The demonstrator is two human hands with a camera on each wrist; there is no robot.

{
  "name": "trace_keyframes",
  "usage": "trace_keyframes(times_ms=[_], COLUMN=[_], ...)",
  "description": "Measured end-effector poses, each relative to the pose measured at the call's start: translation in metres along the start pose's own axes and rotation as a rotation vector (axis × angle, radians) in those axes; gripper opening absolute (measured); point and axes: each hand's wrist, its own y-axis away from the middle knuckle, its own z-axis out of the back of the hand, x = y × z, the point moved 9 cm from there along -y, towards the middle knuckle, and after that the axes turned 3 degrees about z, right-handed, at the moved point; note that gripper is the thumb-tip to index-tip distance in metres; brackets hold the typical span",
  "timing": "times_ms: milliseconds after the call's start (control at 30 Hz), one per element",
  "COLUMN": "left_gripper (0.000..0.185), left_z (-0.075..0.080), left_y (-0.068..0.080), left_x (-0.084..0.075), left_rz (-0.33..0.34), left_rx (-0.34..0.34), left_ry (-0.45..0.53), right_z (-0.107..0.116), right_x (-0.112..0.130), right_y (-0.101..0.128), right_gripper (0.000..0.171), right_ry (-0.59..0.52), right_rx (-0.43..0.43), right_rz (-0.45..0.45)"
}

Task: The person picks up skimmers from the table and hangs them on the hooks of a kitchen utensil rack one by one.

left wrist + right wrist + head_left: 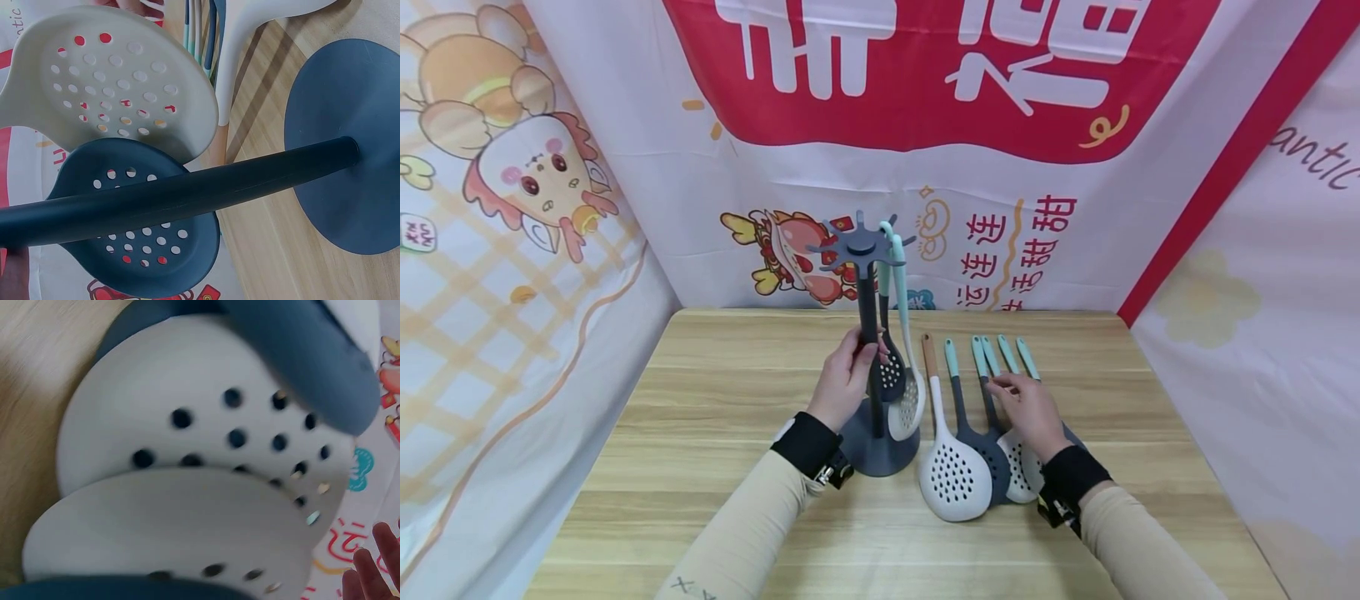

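My left hand (842, 379) grips the post of a dark utensil stand (868, 308) with a round base and a hooked top. From its right side hang a dark slotted spoon (891, 375) and a white slotted spoon (906, 408); both show close up in the left wrist view. My right hand (1028, 408) hovers over several utensils with mint handles, its fingertips close by the dark shaft of one. In the right wrist view its fingers (374, 575) are extended. Beneath it, white perforated heads (206, 375) overlap with dark ones.
A large white skimmer (955, 483) with a brown handle lies nearest the stand, beside a dark slotted turner (997, 467). All rest on a wooden table (730, 417). A printed cloth (1030, 192) hangs along the table's back edge and both sides.
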Motion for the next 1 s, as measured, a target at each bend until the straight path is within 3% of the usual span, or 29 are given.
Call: trace_keyframes(times_ms=[567,767,1000], left_gripper=[0.032,0.032,0.032], left_z=[0.000,0.000,0.000], left_y=[0.000,0.001,0.000], left_x=[0.001,-0.003,-0.003], left_rz=[0.008,-0.025,-0.031], left_rx=[0.000,-0.006,-0.003], left_ry=[0.007,0.003,-0.001], right_z=[0.014,0.019,0.019], right_x=[-0.041,-0.057,-0.075], right_y=[0.000,0.003,0.007], right_gripper=[0.041,0.045,0.048], right_ry=[0.103,0.116,0.103], right_rx=[-0.057,-0.087,-0.032], right_rz=[-0.033,-0.034,-0.129])
